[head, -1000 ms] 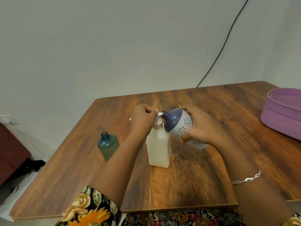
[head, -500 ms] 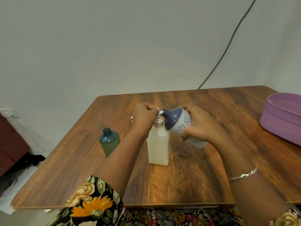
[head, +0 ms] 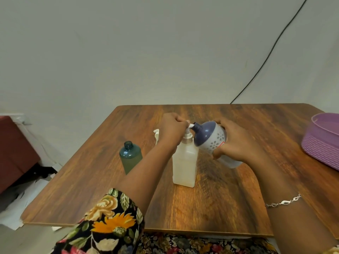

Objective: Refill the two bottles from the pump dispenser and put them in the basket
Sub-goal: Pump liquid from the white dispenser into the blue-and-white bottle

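Pump dispenser [head: 185,162]: translucent white, square-bodied, upright; reference for every position below.

Wooden table [head: 238,198]: directly under the dispenser, bearing it near mid-surface.

Maroon furniture [head: 14,149]: far left of the dispenser, off the table, cut by the frame edge.

Purple basket [head: 322,147]: well to the right of the dispenser, on the table, cut by the frame edge.

Floral sleeve [head: 110,222]: nearer the camera than the dispenser and to its left, on the left forearm.

Right hand [head: 236,143]: just right of the dispenser; fingers and thumb curled round the white-and-navy bottle, thumb on the near side.

Left hand [head: 172,129]: on top of the dispenser; fingers curled tight together in a fist over the pump head, hiding most of it.

White-and-navy bottle [head: 212,138]: held clear of the table at the dispenser's upper right, tilted, open neck pointing left, mouth touching the tip of the dispenser's white spout.

Teal bottle [head: 130,158]: left of the dispenser, well apart, upright on the table, uncapped.

Black cable [head: 271,50]: behind and right of the dispenser, running up the wall from the table's far edge.

Silver bracelet [head: 283,201]: right of the dispenser and nearer the camera, on the right wrist.

Small white object [head: 156,135]: behind and left of the dispenser, on the table, mostly hidden by the left hand; kind not discernible.
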